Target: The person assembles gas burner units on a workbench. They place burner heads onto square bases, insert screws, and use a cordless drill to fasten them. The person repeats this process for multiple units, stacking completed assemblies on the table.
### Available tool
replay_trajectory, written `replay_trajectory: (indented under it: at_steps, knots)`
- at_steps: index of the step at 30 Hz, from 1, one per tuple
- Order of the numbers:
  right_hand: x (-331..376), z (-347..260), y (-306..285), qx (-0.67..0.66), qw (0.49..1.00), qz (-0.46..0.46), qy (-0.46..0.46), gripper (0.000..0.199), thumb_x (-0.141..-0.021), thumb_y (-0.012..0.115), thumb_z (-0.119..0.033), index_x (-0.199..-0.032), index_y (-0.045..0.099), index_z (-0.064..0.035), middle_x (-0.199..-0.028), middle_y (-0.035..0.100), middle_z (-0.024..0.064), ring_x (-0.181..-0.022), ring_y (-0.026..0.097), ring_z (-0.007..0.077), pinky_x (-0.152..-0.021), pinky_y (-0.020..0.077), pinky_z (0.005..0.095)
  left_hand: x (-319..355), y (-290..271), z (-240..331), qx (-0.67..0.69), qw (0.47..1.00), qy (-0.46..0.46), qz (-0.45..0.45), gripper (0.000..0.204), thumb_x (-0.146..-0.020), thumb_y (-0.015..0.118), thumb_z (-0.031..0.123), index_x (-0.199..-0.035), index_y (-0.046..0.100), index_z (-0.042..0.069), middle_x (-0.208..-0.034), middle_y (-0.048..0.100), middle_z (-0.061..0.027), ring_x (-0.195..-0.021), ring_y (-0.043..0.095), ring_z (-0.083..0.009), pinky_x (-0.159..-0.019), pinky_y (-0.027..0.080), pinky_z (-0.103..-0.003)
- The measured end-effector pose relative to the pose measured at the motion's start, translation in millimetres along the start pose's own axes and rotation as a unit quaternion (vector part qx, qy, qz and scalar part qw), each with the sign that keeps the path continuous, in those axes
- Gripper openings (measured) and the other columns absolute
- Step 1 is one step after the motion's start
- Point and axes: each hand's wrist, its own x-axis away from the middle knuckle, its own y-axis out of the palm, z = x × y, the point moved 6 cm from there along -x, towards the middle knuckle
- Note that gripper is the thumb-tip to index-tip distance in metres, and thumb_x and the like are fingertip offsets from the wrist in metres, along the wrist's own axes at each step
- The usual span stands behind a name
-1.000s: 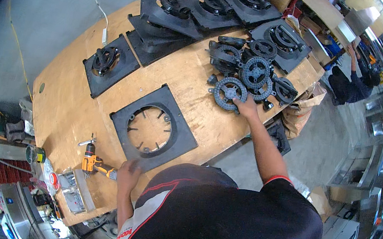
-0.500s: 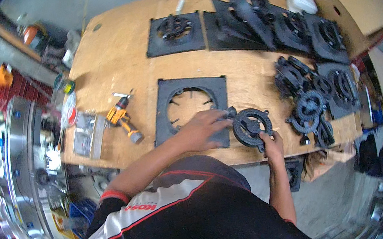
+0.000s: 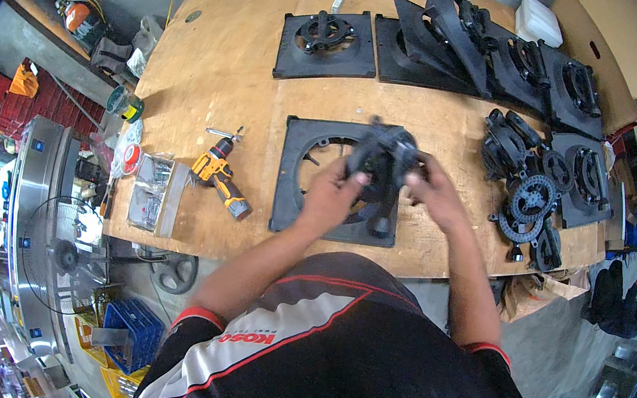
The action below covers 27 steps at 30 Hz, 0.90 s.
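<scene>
Between both hands, over the table, a black ring-shaped part like a cast-iron gas burner [image 3: 383, 159] is tilted up and blurred by motion. My left hand [image 3: 327, 196] grips its left side, with the thumb on it. On its right side, the fingers of my right hand [image 3: 435, 195] are closed at its edge. Below it lies a square black plate [image 3: 288, 209] with a big round opening and small tabs around the inside. The burner hides the plate's right part.
A yellow cordless drill [image 3: 216, 172] lies left of the plate, near a box of small parts [image 3: 149, 196]. Several loose black burners [image 3: 528, 200] are piled at the right. Several black plates with burners [image 3: 329, 35] stand along the back. A cardboard box [image 3: 623, 63] is at the back right.
The burner has moved left from beside the plate to over it and been tipped up. My left hand, which was reaching toward it, now grips it too. The view has shifted.
</scene>
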Motion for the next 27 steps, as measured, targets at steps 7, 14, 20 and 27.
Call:
replay_trajectory:
  at_steps: [7, 14, 20, 27]
  knots:
    - [-52, 45, 91, 0.186, 0.982, -0.018, 0.018, 0.062, -0.080, 0.073, -0.031, -0.129, 0.055, 0.0037, -0.099, 0.069, 0.0224, -0.090, 0.068, 0.0328, -0.080, 0.0529, 0.0402, -10, -41, -131, 0.339, 0.920, -0.195, 0.004, 0.031, -0.101, 0.054, 0.026, -0.117, 0.056, -0.001, -0.106, 0.069, -0.0091, -0.086, 0.067, -0.0161, -0.069, 0.055, -0.030]
    - [-38, 51, 113, 0.192, 0.981, 0.021, 0.007, 0.052, -0.080, 0.072, -0.026, -0.120, 0.057, 0.0034, -0.093, 0.068, 0.0229, -0.088, 0.067, 0.0391, -0.078, 0.0519, 0.0455, -11, -60, -144, -0.095, 0.972, -0.213, -0.012, 0.038, -0.098, 0.057, 0.028, -0.123, 0.058, 0.000, -0.092, 0.071, -0.0131, -0.079, 0.070, -0.0244, -0.069, 0.054, -0.034]
    - [-38, 62, 122, 0.166, 0.985, 0.044, -0.023, 0.049, -0.081, 0.071, -0.025, -0.118, 0.056, 0.0028, -0.090, 0.066, 0.0237, -0.086, 0.066, 0.0390, -0.077, 0.0516, 0.0463, -18, -70, -134, -0.285, 0.951, -0.114, 0.030, 0.040, -0.091, 0.064, 0.029, -0.114, 0.061, -0.003, -0.081, 0.066, -0.0244, -0.079, 0.066, -0.0412, -0.069, 0.049, -0.046]
    - [-45, 59, 120, 0.192, 0.981, 0.022, -0.018, 0.073, -0.082, 0.075, -0.028, -0.139, 0.043, 0.0038, -0.095, 0.066, 0.0231, -0.086, 0.066, 0.0345, -0.078, 0.0522, 0.0409, -27, -72, -121, -0.276, 0.955, -0.109, -0.010, 0.052, -0.090, 0.066, 0.029, -0.129, 0.056, -0.003, -0.092, 0.069, -0.0267, -0.085, 0.069, -0.0405, -0.075, 0.053, -0.042]
